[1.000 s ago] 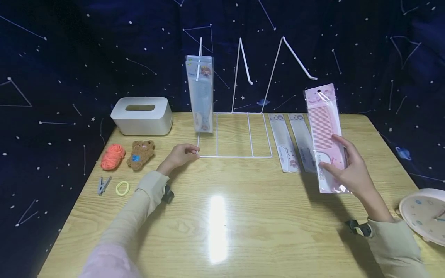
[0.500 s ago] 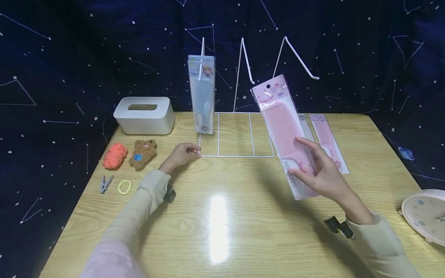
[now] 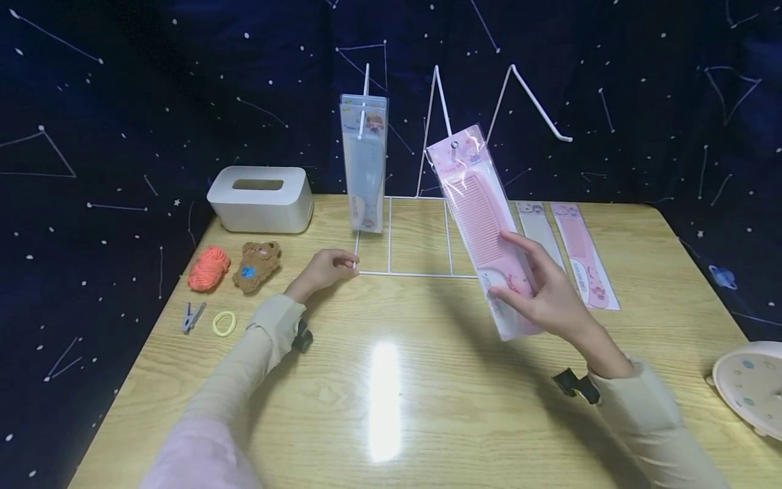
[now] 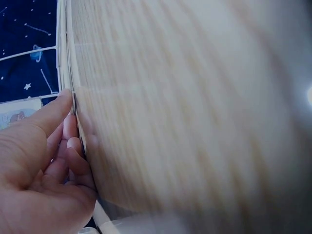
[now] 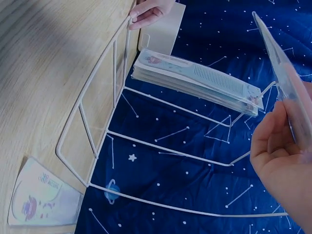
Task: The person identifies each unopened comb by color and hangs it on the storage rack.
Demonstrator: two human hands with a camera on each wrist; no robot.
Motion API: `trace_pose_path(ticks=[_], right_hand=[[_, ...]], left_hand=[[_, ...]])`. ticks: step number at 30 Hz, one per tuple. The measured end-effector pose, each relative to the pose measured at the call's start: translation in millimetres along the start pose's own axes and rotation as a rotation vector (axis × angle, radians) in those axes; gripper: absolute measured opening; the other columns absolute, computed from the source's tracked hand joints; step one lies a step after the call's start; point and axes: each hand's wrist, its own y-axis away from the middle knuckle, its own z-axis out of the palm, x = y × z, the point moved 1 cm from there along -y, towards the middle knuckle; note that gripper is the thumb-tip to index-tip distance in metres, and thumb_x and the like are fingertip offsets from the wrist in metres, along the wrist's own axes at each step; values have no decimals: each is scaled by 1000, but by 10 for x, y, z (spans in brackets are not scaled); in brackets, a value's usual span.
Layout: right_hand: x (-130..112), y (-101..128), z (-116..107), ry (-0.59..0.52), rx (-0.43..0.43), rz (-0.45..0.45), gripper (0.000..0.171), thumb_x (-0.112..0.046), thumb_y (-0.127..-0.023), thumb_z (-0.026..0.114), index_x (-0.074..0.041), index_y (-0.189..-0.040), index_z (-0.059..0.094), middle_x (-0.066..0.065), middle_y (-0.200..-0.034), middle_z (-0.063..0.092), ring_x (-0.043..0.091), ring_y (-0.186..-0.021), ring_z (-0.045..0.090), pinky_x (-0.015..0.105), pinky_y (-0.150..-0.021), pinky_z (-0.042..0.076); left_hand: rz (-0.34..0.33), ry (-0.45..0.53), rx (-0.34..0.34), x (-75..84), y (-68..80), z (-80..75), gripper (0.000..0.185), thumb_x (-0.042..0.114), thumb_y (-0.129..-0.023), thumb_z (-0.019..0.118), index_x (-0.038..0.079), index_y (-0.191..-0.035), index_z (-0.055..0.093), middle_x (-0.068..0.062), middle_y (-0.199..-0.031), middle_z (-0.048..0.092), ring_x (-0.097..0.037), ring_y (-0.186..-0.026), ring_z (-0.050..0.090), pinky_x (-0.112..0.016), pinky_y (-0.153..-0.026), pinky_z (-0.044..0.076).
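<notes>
right hand (image 3: 550,299) pinches pink comb pack (image 3: 479,217) mid-desk nr middle hook (image 3: 441,109) — line up hang hole w/ hook tip, left hand (image 3: 326,268) gripping rack (image 3: 403,274) front-left corner.

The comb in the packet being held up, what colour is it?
Pink. The comb in the right hand shows best in the head view.

Right hand: the right hand (image 3: 546,299) grips a packaged pink comb (image 3: 479,221), its top tilted toward 11 o'clock, near the middle hook.
Left hand: the left hand (image 3: 324,270) pinches the white wire rack (image 3: 421,204) at its near-left corner.
Rack: blue packaged combs (image 3: 364,163) hang on the left hook.
Desk: two packaged combs (image 3: 568,251) lie flat at the rack's 3 o'clock.
</notes>
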Motion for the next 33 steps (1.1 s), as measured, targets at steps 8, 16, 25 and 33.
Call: trace_pose_path(ticks=[8, 16, 25, 33], right_hand=[[138, -244, 108, -166, -44, 96, 77, 17, -76, 67, -2, -142, 33, 24, -135, 41, 7, -93, 55, 22, -64, 54], [352, -691, 224, -201, -99, 196, 74, 4, -85, 65, -8, -146, 26, 24, -132, 40, 26, -106, 53, 28, -77, 54], [618, -1134, 338, -164, -122, 223, 70, -4, -89, 63, -11, -147, 25, 22, -120, 45, 31, -110, 54, 33, -89, 46], [806, -1296, 459, -212, -169, 291, 69, -9, -90, 62, -17, -148, 24, 24, -125, 41, 33, -110, 52, 43, -97, 43]], left_hand=[[-15, 7, 4, 3, 0, -14, 31, 12, -86, 69, -1, -114, 65, -13, -101, 66, -23, -91, 59, -33, -86, 47], [-22, 15, -7, 6, 7, -13, 32, 12, -87, 68, -1, -115, 64, -13, -101, 65, -22, -91, 58, -33, -85, 46], [-5, 11, -7, -7, 18, -4, 30, 11, -87, 67, -1, -115, 65, -13, -99, 65, -21, -89, 58, -32, -83, 46], [-7, 6, -2, -14, 0, -9, 30, 11, -87, 68, -1, -115, 65, -13, -99, 65, -22, -90, 58, -33, -84, 46]])
